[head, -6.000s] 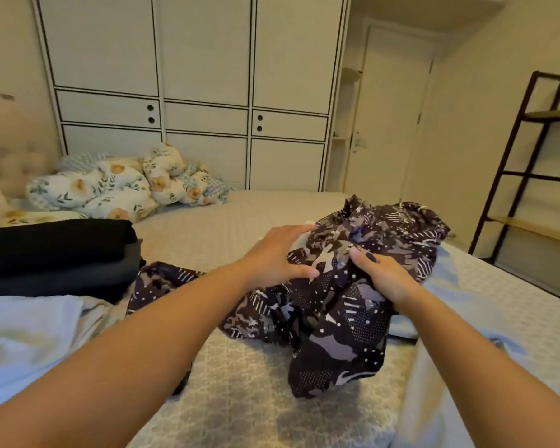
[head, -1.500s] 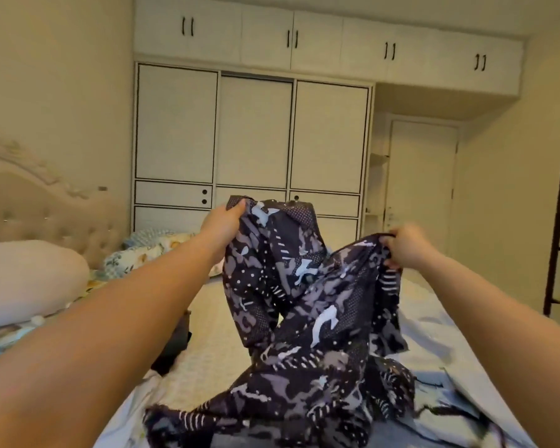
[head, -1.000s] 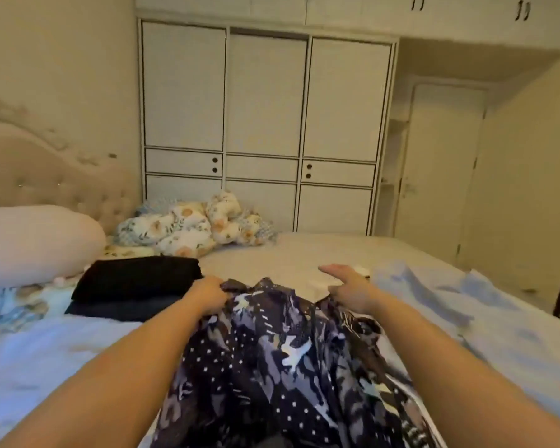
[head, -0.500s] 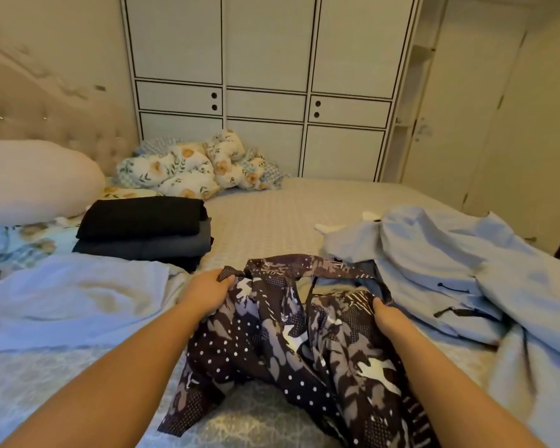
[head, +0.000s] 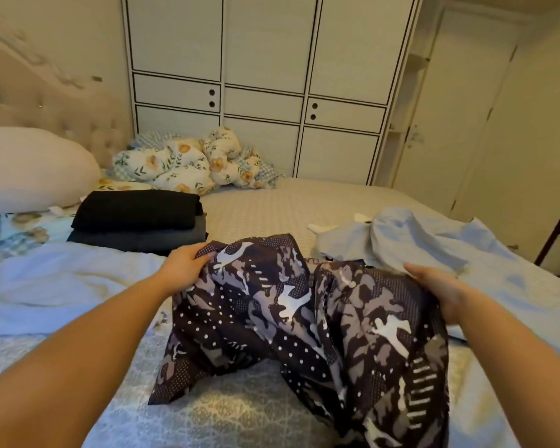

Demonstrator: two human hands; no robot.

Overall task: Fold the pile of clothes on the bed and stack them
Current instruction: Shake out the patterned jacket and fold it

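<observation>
Patterned dark garment (head: 304, 318): lowered from mid-air a moment ago onto the bed (head: 272, 205), now spread in front, still rumpled, lower part bunched toward the near edge. Left hand (head: 183, 265): fingers curled round the garment's upper left edge, grasping it. Right hand (head: 440, 286): on the upper right edge, palm on cloth, fingers wrapped over the hem, grasping it. Judged meaning: laying-out step nearly done, flattening and first fold yet to come. Folded stack (head: 136, 221): black piece on a dark grey piece, far left, near the pillow (head: 29, 169); likely destination for this item. Light blue clothes (head: 417, 240): unfolded, right side, just beside the garment. Pale sheet-like cloth (head: 62, 286): left, flat, unfolded. Floral bedding (head: 188, 163): heaped at the far end. Containers: wardrobe (head: 256, 76) only, doors closed, contents not visible.
</observation>
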